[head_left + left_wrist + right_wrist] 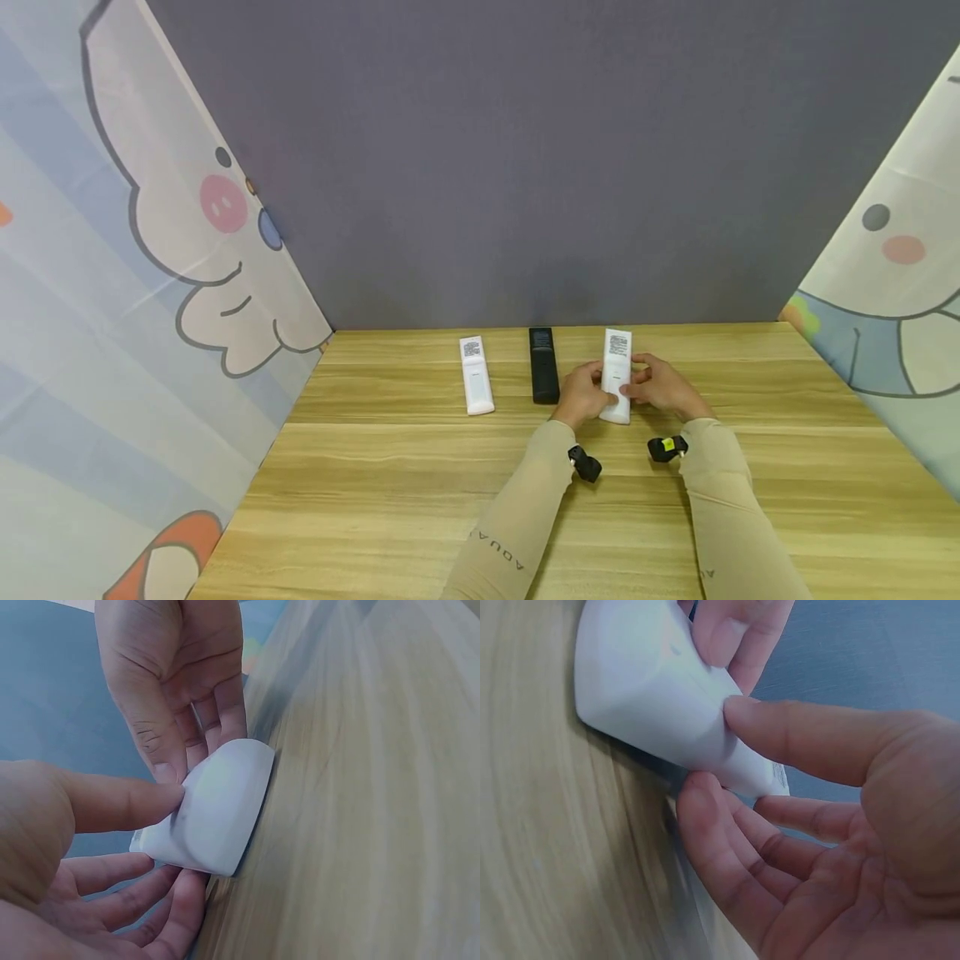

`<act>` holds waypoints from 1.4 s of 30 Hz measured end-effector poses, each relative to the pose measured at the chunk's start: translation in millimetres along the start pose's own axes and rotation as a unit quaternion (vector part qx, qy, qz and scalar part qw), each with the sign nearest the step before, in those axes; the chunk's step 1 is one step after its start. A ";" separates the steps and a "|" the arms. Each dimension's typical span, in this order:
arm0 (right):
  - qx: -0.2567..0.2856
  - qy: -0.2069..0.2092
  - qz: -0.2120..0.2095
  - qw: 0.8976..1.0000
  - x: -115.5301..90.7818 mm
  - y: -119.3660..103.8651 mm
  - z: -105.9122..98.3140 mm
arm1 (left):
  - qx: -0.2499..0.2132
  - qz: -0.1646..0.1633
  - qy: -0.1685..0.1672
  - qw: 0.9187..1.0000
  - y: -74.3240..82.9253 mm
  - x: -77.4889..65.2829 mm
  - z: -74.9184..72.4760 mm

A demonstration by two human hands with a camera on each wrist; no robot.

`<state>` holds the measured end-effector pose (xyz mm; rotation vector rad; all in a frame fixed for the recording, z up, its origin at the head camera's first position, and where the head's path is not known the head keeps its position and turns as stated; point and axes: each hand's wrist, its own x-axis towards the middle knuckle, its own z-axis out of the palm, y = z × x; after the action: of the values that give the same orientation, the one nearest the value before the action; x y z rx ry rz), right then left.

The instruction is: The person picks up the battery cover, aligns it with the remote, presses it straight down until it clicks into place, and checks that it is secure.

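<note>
A white remote control lies back side up between the two hands, with printed text near its far end. My left hand holds its left edge, thumb on top and the other fingers along the side. From the right, my right hand pinches the same remote, its thumb pressing the back face. Both wrist views show the remote's smooth rounded near end close to the tabletop. Whether it touches the wood all along is hard to tell.
A black remote control lies to the left of the hands, and another white remote control lies farther left, both back side up. The wooden table ends at a dark grey panel. Cartoon-print curtains hang at both sides.
</note>
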<state>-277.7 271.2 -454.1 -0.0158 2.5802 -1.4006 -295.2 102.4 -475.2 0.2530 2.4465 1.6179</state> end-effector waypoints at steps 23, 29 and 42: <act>0.003 -0.001 0.007 1.000 7.0 10.5 5.3 | 0.022 0.005 -0.003 1.000 -5.7 -0.2 -0.3; 0.004 0.000 0.010 1.000 6.9 9.8 6.2 | 0.035 -0.011 0.004 0.999 -5.1 1.1 0.2; 0.015 -0.001 0.027 1.000 6.0 11.3 4.5 | 0.034 -0.026 0.009 0.999 -4.8 0.9 1.0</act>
<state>-281.8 273.1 -467.0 0.0556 2.5369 -1.4199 -295.9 101.7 -480.0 0.1841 2.5029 1.5234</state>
